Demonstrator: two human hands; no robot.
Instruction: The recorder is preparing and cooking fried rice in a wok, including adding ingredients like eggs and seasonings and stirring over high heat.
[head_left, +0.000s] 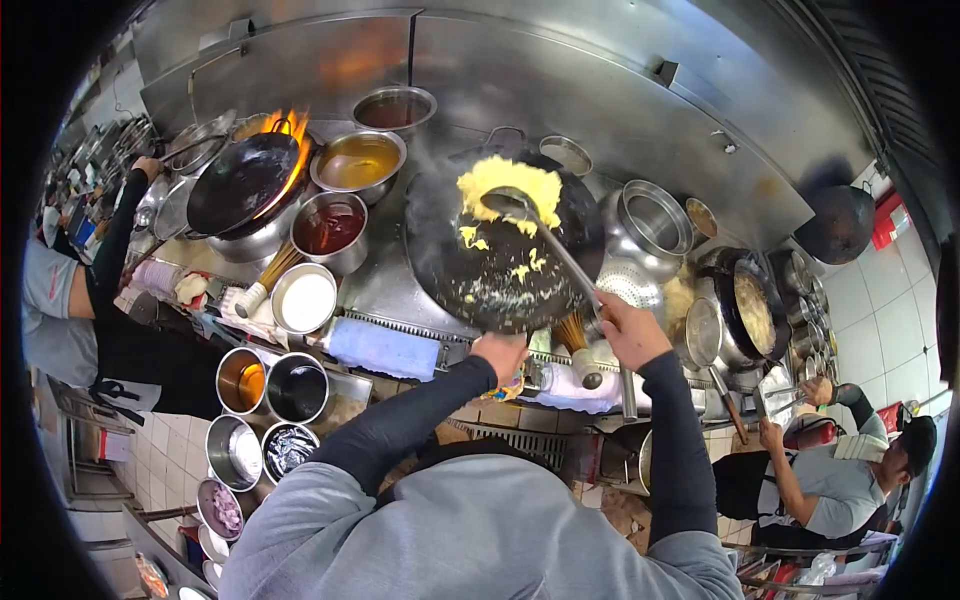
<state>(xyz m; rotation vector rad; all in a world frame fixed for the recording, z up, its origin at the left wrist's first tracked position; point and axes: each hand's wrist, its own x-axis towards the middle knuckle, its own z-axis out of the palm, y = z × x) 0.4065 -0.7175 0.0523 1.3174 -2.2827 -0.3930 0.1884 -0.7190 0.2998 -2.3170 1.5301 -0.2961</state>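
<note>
A large black wok (480, 277) lies before me, its near side tipped toward me. My left hand (501, 356) is closed at its near edge, with a patterned cloth (511, 390) showing below; the exact grip is hidden. My right hand (634, 330) grips the long metal handle of a ladle (566, 259). The ladle's bowl rests against a mass of yellow scrambled egg (480, 180) on the far side of the wok. Small bits of egg and pale grains, perhaps rice, are scattered down the near side.
Left of the wok stand metal bowls of yellow liquid (358, 161) and red sauce (330, 225). Flames rise behind another wok (240, 180), beside a co-worker's arm (120, 225). At right are a perforated strainer (634, 285), a pan of bubbling oil (754, 311) and another co-worker (832, 480).
</note>
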